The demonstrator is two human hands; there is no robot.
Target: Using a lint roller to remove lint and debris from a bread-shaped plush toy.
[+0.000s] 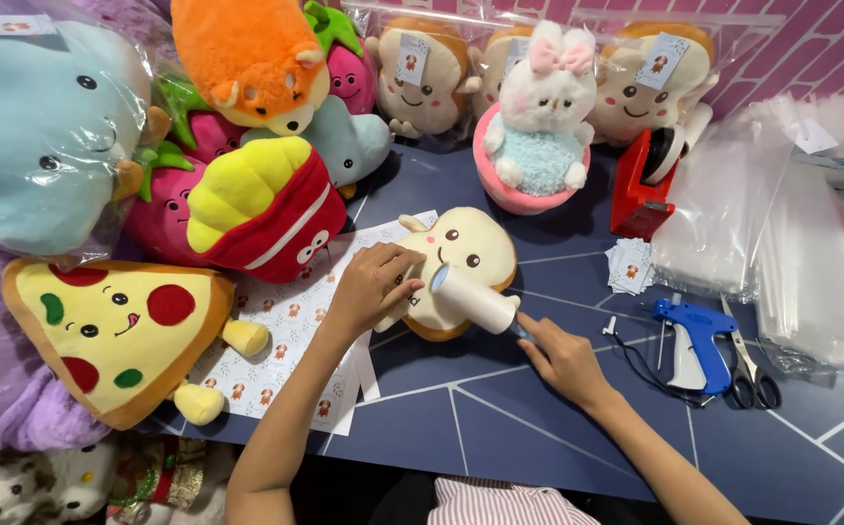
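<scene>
**Q:** Head view: what do the two hands hold?

**A:** My left hand (371,289) is curled over the left edge of the toast-shaped plush (461,267), fingers pressed against its face and pinning it to the dark blue worktop (499,418). My right hand (563,358) is closed around the handle of the lint roller (470,297); the roller's white drum lies across the lower part of the plush, touching it.

**Q:** Where does the plush lie, and what surrounds it?

**A:** It lies face up near the middle of the worktop, its left side overlapping a sheet of small stickers (291,335). Left of the sheet sit a pizza-slice plush (116,331) and a red french-fries plush (266,209). Behind, a white rabbit plush in a pink cup (538,126) stands just beside a red tape dispenser (647,185). To the right, well apart from my hand, lie a blue tagging gun (699,340), scissors (752,374) and a stack of clear bags (781,224).
</scene>
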